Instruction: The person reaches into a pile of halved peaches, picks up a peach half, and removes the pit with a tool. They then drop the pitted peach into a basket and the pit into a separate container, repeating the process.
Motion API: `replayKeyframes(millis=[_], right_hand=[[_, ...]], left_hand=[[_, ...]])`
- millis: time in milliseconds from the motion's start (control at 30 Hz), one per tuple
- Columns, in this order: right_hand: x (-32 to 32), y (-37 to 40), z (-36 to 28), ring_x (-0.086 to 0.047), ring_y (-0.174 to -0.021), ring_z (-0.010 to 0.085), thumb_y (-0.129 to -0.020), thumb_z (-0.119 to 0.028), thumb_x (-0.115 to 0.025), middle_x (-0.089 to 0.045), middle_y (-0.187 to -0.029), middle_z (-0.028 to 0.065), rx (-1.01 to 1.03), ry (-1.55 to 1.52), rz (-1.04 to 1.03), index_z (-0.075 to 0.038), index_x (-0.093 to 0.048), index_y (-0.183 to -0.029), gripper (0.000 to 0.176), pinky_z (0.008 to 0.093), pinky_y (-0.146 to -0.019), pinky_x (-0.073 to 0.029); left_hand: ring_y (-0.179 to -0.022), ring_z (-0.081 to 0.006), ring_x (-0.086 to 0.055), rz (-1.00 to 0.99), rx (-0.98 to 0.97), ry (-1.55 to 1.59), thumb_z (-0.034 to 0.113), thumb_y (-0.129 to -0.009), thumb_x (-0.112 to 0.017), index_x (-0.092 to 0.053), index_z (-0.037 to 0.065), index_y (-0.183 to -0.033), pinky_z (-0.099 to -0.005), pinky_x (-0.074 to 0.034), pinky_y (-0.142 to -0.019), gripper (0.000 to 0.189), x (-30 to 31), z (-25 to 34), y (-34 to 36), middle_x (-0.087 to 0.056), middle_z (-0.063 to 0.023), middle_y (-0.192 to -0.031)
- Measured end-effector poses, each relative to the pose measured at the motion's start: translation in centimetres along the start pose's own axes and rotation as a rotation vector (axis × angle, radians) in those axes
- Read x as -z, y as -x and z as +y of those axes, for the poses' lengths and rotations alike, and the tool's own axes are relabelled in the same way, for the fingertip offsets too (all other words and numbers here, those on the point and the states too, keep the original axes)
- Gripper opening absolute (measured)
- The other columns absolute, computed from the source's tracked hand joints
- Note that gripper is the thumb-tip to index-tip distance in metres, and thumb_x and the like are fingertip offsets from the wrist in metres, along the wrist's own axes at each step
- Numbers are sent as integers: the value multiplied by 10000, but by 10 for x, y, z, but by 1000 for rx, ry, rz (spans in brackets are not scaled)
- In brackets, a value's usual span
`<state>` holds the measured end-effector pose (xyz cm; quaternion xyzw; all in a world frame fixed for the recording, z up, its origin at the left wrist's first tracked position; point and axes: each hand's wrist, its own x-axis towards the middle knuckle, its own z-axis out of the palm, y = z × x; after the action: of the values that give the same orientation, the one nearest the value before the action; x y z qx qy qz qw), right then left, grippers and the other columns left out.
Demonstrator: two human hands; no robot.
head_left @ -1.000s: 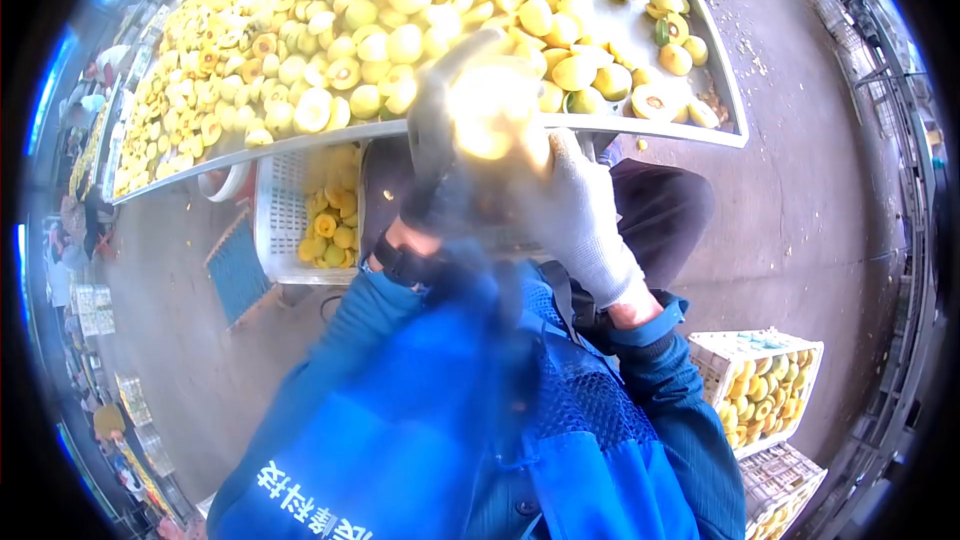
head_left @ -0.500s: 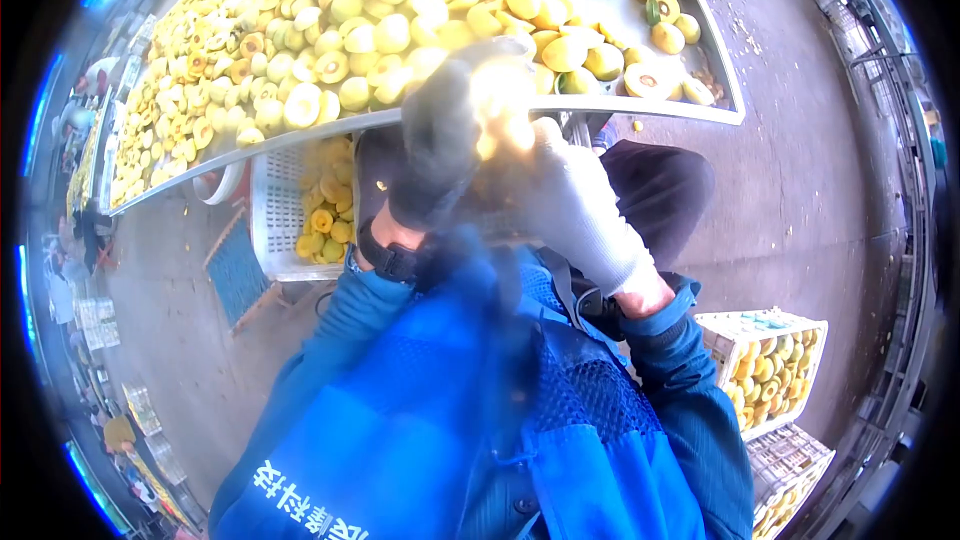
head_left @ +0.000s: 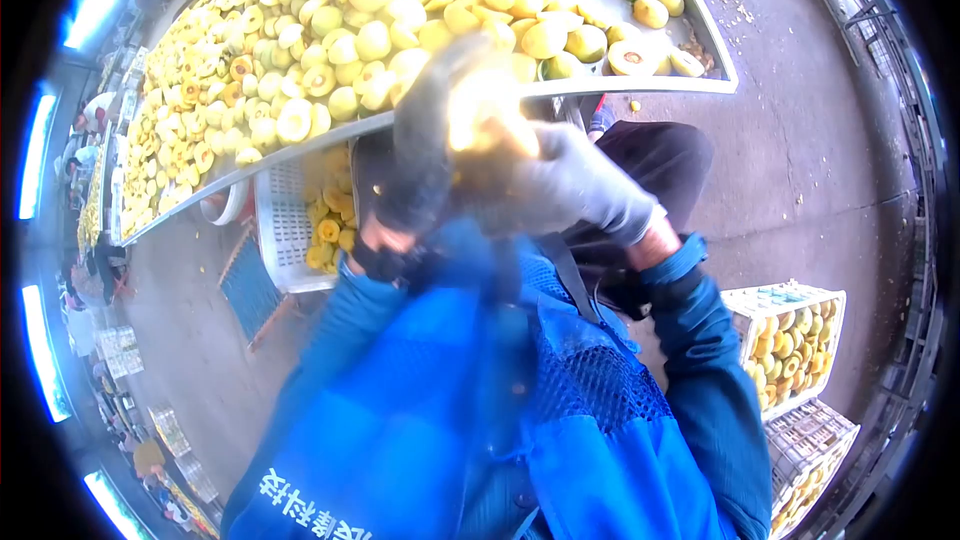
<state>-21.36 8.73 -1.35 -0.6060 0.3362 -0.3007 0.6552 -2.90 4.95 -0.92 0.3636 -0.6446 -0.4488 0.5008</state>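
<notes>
My left hand (head_left: 425, 145), in a dark glove, is curled just past the front edge of the metal-rimmed table (head_left: 640, 86). My right hand (head_left: 585, 185), in a pale grey knitted glove, is close against it with its fingers bent inward. Strong glare and blur cover the gap between them, where something yellowish shows but cannot be made out. Beyond both hands, the table bears a heap of yellow peaches (head_left: 372, 40), many cut in half. Some halves show a reddish-brown centre, like the cut peach (head_left: 632, 58) near the right corner.
Under the table's left side stands a white plastic crate (head_left: 285, 230) of peach halves, beside a blue-topped stool (head_left: 255, 285). Stacked crates (head_left: 795, 295) of cut peaches stand at my right. My knee (head_left: 665, 165) is under the table edge. Other people are at far left.
My right hand has turned and its wrist has shifted slightly up and right. My left hand stays close to it, a little further left in view. The whole view has tilted slightly.
</notes>
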Motion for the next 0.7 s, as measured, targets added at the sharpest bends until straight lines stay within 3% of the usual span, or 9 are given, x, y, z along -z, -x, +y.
replayKeyframes(millis=[33,100,233,300,333,433,533,600,700], right_hand=[[-9,0,5,-558,-667,89,-880,-114,-534,-577,-764,-1,-117,-209,62,15,-607,-1030,211,261,-610,-484],[-12,6,-1,-563,-663,90,-887,-110,-535,-599,-775,12,-287,-333,-77,1,-619,-1027,197,255,-595,-479],[-24,-12,29,-588,-665,79,-906,-122,-584,-628,-798,4,-163,-329,34,-17,-620,-1043,176,248,-591,-485],[-22,-4,6,-652,-759,75,-941,-178,-646,-689,-897,27,-195,-5,72,-6,-614,-1169,287,258,-691,-552],[-23,-3,6,-550,-597,83,-887,-83,-566,-587,-716,-6,-172,-260,52,-34,-599,-1054,177,234,-535,-453],[-18,-8,19,-552,-608,110,-900,-146,-567,-569,-729,-17,-138,-136,72,-44,-588,-1056,188,264,-542,-457],[8,-19,51,-568,-760,156,-917,-267,-563,-573,-826,-15,461,636,12,-56,-611,-1030,244,321,-672,-473],[15,-20,39,-576,-837,163,-929,-293,-561,-600,-868,-7,457,766,-51,-58,-633,-1025,264,336,-746,-479],[9,-25,30,-591,-831,160,-950,-305,-559,-634,-868,-1,-76,-71,-151,-35,-658,-1005,293,341,-756,-482]], left_hand=[[-1051,-254,-643,99,30,308,198,-986,-524,-590,0,-1196,-355,-528,-869,296,-9,-2,9,-645,-149,-1173],[-986,-219,-673,-26,4,74,227,-1011,-485,-626,3,-1148,-331,-546,-822,299,4,3,12,-673,-148,-1132],[-831,-182,-690,-230,-71,-260,241,-1036,-428,-665,7,-1103,-306,-556,-747,339,20,14,2,-714,-130,-985],[-774,-177,-689,-68,21,-86,234,-1036,-420,-684,17,-1071,-299,-554,-722,343,12,17,-5,-721,-115,-918],[-760,-161,-688,-33,199,318,269,-1046,-405,-694,9,-1031,-272,-548,-714,390,10,18,-7,-724,-96,-863],[-770,-153,-687,-69,121,144,323,-1048,-414,-696,-11,-1007,-253,-543,-705,440,8,11,-11,-724,-97,-872],[-781,-144,-691,-130,68,-44,356,-1060,-377,-709,17,-998,-241,-536,-698,479,8,10,-12,-729,-73,-875],[-776,-158,-693,-137,-10,-95,393,-1063,-335,-704,11,-982,-255,-545,-695,537,9,12,-18,-729,-84,-867],[-774,-186,-697,-109,124,52,441,-1060,-289,-688,-11,-985,-289,-565,-700,608,11,9,-16,-724,-106,-846]])
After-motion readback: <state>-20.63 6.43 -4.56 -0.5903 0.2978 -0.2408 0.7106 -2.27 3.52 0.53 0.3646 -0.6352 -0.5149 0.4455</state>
